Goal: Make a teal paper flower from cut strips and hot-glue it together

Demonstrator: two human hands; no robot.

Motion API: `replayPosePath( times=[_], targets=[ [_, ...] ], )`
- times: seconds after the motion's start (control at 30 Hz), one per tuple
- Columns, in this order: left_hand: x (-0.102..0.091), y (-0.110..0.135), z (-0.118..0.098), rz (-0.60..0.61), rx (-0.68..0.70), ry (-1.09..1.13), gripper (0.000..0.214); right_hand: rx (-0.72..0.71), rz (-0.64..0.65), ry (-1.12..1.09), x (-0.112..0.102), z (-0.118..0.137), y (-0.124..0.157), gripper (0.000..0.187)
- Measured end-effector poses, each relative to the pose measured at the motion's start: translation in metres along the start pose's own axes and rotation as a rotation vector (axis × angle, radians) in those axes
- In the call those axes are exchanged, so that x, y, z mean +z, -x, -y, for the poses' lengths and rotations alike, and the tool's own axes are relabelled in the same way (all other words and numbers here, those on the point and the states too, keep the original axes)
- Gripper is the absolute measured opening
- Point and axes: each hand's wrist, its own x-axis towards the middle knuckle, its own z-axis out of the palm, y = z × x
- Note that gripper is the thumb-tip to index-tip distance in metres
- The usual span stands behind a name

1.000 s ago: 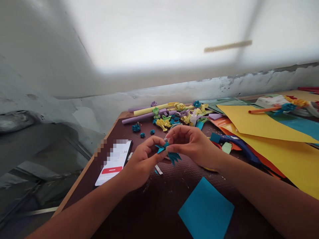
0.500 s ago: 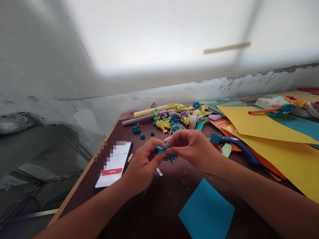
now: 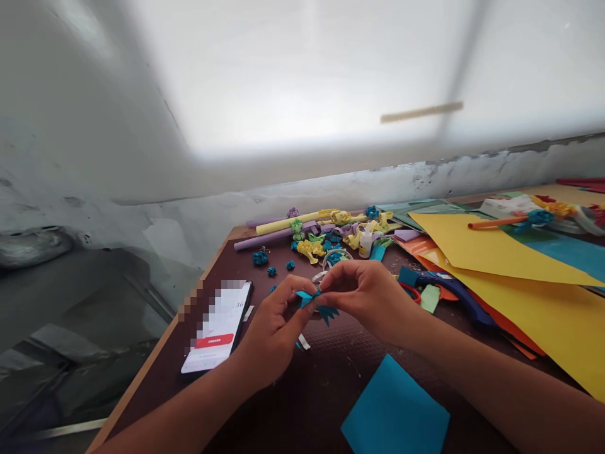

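1. Since half a second ago the view has tilted, setting the dark brown tabletop (image 3: 326, 384) lower; the left hand (image 3: 271, 328) and right hand (image 3: 373, 299) keep their pose.
2. Both hands pinch one fringed teal paper piece (image 3: 328, 314) between thumbs and fingers, above the tabletop.
3. Nearer the person: one flat teal paper square (image 3: 396, 410).
4. Left: one lit black-edged phone (image 3: 220, 328).
5. Beyond: one white plastic bottle (image 3: 365, 243).
6. Right: two large yellow paper sheets (image 3: 491, 249), overlapping.

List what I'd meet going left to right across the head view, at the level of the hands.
Phone → left hand → fringed blue paper piece → right hand → pale green scrap → dark blue object → lower yellow sheet.
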Motion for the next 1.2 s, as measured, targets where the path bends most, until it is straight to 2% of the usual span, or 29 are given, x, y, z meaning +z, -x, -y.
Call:
replayPosePath(
  times=[0.2,0.3,0.37,0.5,0.67,0.73,0.83,0.93,1.1,1.2],
  targets=[
    [0.0005,0.0013,-0.0034,-0.006,0.043,-0.084,0.008,0.020,0.024,0.113,-0.0040,0.0029,0.0013,0.014],
    [0.0004,0.0015,-0.0044,-0.014,0.019,-0.087,0.009,-0.048,0.052,0.120,-0.0051,0.0011,0.0019,0.010],
    [-0.0003,0.0010,-0.0043,-0.030,-0.012,-0.074,0.011,-0.150,0.030,0.154,-0.0049,-0.0011,0.0022,0.007],
    [-0.0006,-0.0005,-0.0038,-0.080,-0.036,-0.030,0.012,-0.445,-0.050,0.405,-0.0038,-0.0050,0.0035,0.005],
    [0.0055,0.0005,-0.0067,-0.112,-0.083,0.235,0.016,-0.707,-0.077,0.645,-0.0024,-0.0064,0.0086,0.007],
    [0.0078,0.0014,-0.0084,-0.136,-0.086,0.319,0.017,-0.781,-0.095,0.670,-0.0012,-0.0062,0.0100,0.011],
    [0.0075,0.0015,-0.0095,-0.139,-0.077,0.353,0.016,-0.683,-0.114,0.492,0.0002,-0.0054,0.0084,0.008],
    [0.0039,-0.0003,-0.0085,-0.107,-0.072,0.353,0.017,-0.532,-0.045,0.309,0.0000,-0.0047,0.0047,0.013],
    [0.0011,-0.0027,-0.0041,-0.095,-0.086,0.292,0.018,-0.362,-0.047,0.264,0.0013,-0.0028,0.0033,0.014],
    [0.0023,-0.0023,-0.0021,-0.096,-0.077,0.311,0.018,-0.315,-0.053,0.218,0.0027,-0.0018,0.0033,0.012]
  ],
)
